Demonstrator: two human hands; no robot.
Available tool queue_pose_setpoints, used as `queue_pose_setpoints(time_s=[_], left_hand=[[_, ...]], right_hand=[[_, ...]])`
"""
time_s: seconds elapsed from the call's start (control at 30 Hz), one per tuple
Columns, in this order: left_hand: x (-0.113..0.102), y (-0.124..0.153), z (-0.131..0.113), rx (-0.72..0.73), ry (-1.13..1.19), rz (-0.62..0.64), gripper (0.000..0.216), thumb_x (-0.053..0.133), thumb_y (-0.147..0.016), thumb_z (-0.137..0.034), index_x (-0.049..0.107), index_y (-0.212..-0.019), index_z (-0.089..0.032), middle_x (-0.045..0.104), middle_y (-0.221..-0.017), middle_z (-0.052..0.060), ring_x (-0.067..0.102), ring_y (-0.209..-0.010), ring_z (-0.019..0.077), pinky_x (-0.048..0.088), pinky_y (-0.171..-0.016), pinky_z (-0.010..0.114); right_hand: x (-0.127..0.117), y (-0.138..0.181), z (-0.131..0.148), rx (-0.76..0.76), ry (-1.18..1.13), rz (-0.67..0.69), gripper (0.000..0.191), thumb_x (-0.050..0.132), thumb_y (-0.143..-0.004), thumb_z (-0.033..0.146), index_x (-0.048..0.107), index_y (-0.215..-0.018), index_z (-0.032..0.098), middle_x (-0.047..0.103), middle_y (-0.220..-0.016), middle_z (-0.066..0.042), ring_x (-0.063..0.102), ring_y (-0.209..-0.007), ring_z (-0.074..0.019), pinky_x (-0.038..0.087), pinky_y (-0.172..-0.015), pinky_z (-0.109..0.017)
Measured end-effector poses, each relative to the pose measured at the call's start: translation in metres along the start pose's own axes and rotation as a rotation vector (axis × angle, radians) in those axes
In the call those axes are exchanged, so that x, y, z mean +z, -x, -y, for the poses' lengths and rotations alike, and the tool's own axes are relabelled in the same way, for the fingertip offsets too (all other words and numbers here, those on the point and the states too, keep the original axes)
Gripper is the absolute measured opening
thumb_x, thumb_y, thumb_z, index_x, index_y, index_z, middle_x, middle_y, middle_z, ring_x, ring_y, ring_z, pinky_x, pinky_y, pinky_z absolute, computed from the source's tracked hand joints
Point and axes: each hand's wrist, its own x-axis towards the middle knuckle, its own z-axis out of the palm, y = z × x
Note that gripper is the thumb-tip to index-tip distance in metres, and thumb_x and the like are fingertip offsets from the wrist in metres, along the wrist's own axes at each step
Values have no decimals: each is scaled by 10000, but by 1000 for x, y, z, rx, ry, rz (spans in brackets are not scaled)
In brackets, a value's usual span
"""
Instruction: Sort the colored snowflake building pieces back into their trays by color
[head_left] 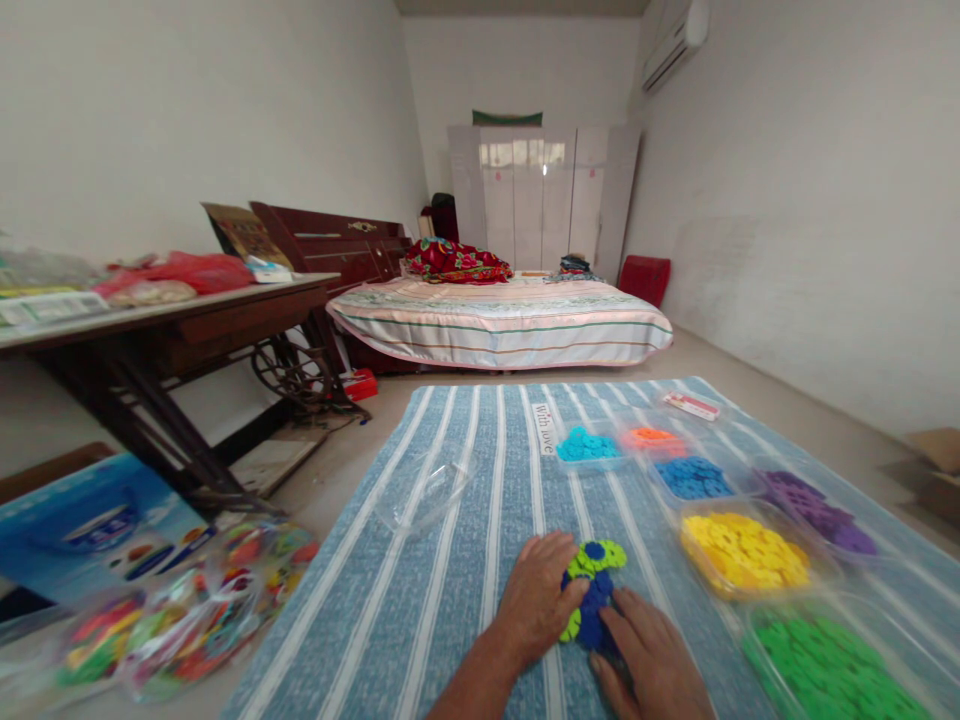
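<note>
On the striped cloth lies a small build of notched plastic discs, lime green and dark blue point(598, 605). Around its left side curls my left hand point(534, 590), thumb across the front and fingers partly hidden behind it. My right hand point(654, 655) presses the lower right part, index finger and thumb closed at the dark blue discs. Nearest to my right hand is a clear tub of yellow discs point(742, 555). A clear tub of green discs point(832, 660) stands in the right corner, cut off by the frame.
Tubs of light blue point(587, 445), orange point(652, 440), blue point(691, 478) and purple discs point(817, 510) stand at the right. A clear plastic container point(427, 490) lies left. Beyond are a sewing-machine table point(187, 320), bags of colourful items point(195, 620) and a bed point(502, 320).
</note>
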Motion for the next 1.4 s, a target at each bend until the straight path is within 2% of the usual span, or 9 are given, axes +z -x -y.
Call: queue_pose_setpoints(time_s=[0.3, 1.4], left_hand=[[-6, 0, -5, -17, -1, 12, 422, 508, -852, -318, 517, -1258, -204, 511, -1347, 82, 398, -1294, 229, 249, -1110, 486], [-4, -1, -4, -6, -8, 7, 424, 504, -847, -313, 518, -1261, -219, 509, -1350, 79, 407, -1287, 232, 258, -1104, 490]], right_hand=[[1, 0, 0, -1, 1, 4, 351, 567, -802, 417, 615, -1062, 186, 661, -1063, -111, 637, -943, -236, 539, -738, -327], [0, -1, 0, 33, -49, -13, 325, 562, -809, 407, 620, -1060, 210, 658, -1071, -96, 632, -943, -227, 532, -736, -318]])
